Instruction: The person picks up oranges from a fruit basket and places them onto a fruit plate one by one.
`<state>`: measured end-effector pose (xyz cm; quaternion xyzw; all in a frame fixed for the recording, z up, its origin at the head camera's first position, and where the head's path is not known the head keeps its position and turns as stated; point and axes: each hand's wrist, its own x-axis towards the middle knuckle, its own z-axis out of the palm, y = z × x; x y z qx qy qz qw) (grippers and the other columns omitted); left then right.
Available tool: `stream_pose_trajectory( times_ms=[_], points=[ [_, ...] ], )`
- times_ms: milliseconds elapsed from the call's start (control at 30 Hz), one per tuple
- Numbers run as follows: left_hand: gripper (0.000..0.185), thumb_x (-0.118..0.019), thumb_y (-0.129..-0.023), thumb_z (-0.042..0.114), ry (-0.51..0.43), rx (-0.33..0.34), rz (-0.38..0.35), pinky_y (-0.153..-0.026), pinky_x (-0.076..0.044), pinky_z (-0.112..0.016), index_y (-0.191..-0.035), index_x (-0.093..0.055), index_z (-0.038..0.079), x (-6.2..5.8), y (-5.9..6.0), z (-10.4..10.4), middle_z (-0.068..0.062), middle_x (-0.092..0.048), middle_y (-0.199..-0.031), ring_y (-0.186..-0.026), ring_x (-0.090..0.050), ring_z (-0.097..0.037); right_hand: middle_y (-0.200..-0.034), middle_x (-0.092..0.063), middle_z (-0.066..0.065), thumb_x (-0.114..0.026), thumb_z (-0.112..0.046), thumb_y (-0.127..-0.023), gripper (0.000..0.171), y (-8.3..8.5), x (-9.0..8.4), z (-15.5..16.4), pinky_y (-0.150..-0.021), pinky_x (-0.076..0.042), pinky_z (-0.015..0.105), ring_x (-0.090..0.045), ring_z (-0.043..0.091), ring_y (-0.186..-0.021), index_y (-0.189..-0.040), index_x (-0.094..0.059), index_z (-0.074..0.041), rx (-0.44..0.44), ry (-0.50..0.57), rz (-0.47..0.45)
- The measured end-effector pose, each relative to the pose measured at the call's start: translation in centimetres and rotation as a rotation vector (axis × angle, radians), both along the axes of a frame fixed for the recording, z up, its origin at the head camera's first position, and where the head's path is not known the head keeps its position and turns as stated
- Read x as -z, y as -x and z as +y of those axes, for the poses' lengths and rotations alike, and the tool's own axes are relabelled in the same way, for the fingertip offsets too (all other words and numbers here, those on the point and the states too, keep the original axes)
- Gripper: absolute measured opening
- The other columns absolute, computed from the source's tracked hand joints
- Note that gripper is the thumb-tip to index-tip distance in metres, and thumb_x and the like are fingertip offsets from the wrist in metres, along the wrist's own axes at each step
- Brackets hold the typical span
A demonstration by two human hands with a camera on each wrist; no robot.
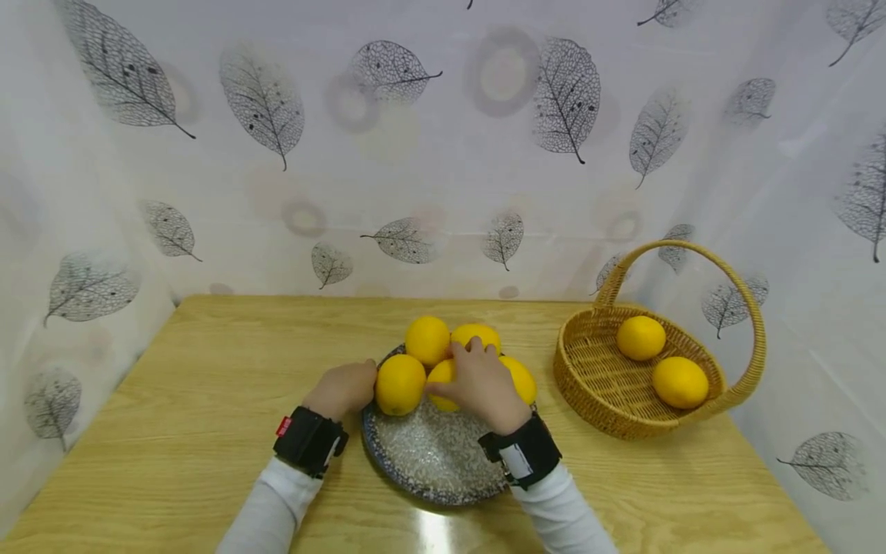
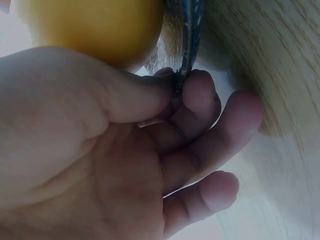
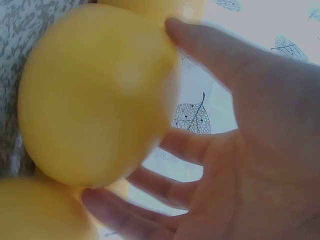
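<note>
Nearest to the head camera are the white sleeves point(image 1: 266, 508), with black wrist bands point(image 1: 302, 445) at their ends. The left hand point(image 1: 342, 390) pinches the rim of the plate point(image 1: 443, 462) between thumb and finger. The right hand point(image 1: 482, 382) curves its thumb and fingers round one yellow fruit point(image 3: 95, 95), which is among the other fruits point(image 1: 401, 388) on the plate; how firm this grasp is, I cannot tell. Two more fruits point(image 1: 641, 338) lie in the basket point(image 1: 595, 412) at the right.

The step in hand seems to be taking hold of this fruit while the left hand steadies the plate. The next move, I judge, calls for a secure hold without pushing the neighbours, because round fruits may roll.

A small red tag point(image 1: 284, 425) is on the left band, its marks too small for reading. On the right band is a pale patch point(image 1: 516, 462), where I can read no words
</note>
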<state>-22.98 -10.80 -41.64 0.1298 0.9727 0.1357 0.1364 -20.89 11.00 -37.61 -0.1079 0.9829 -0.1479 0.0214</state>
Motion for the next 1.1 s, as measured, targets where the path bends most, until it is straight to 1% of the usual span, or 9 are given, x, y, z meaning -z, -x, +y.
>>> stream_pose_trajectory(
  times_ms=[133,267,400,600,767,1100],
  points=[
    [0.032,-0.043,-0.106,0.008,-0.002,-0.004,0.003,-0.088,-0.055,-0.049,-0.13,-0.057,-0.009,0.15,0.12,0.11,-0.023,-0.07,-0.11,-0.093,-0.065,-0.03,-0.121,-0.057,0.021,-0.077,-0.049,-0.087,0.07,0.04,-0.03,0.14,-0.082,-0.053,0.047,-0.052,0.035,-0.106,-0.135,-0.06,-0.002,-0.019,-0.036,0.039],
    [0.033,-0.043,-0.106,0.007,0.002,0.006,0.01,-0.089,-0.055,-0.05,-0.131,-0.057,-0.009,0.16,0.19,0.17,-0.024,-0.07,-0.113,-0.099,-0.068,-0.034,-0.121,-0.058,0.02,-0.078,-0.047,-0.087,0.067,-0.09,-0.26,0.28,-0.084,-0.053,0.048,-0.053,0.034,-0.105,-0.134,-0.06,-0.003,-0.033,-0.044,0.042],
    [0.034,-0.043,-0.106,0.006,0.007,0.017,0.017,-0.09,-0.056,-0.051,-0.132,-0.056,-0.01,0.12,0.15,0.18,-0.026,-0.07,-0.115,-0.105,-0.069,-0.038,-0.123,-0.059,0.018,-0.082,-0.041,-0.084,0.063,-0.39,-0.51,0.49,-0.085,-0.053,0.046,-0.053,0.033,-0.105,-0.131,-0.061,-0.005,-0.067,-0.049,0.038],
    [0.034,-0.043,-0.106,0.007,0.003,0.001,0.005,-0.093,-0.055,-0.051,-0.133,-0.055,-0.01,-0.06,0.0,0.23,-0.026,-0.07,-0.117,-0.105,-0.068,-0.037,-0.126,-0.06,0.019,-0.088,-0.033,-0.079,0.064,-0.55,-0.72,0.75,-0.091,-0.052,0.046,-0.055,0.035,-0.108,-0.131,-0.062,-0.005,-0.118,-0.054,0.045],
    [0.036,-0.043,-0.106,0.007,-0.002,-0.015,-0.015,-0.094,-0.055,-0.051,-0.136,-0.053,-0.01,-0.1,-0.13,0.24,-0.025,-0.069,-0.118,-0.105,-0.068,-0.035,-0.125,-0.06,0.019,-0.087,-0.033,-0.08,0.065,-0.43,-0.52,0.85,-0.091,-0.052,0.047,-0.055,0.035,-0.107,-0.132,-0.061,-0.005,-0.119,-0.058,0.043],
    [0.04,-0.043,-0.106,0.007,-0.007,0.009,0.0,-0.097,-0.054,-0.052,-0.14,-0.05,-0.012,-0.26,-0.09,0.16,-0.027,-0.068,-0.124,-0.111,-0.068,-0.039,-0.128,-0.06,0.019,-0.087,-0.035,-0.081,0.065,-0.37,-0.31,0.9,-0.093,-0.052,0.046,-0.055,0.035,-0.11,-0.133,-0.061,-0.006,-0.102,-0.054,0.048]
  ],
)
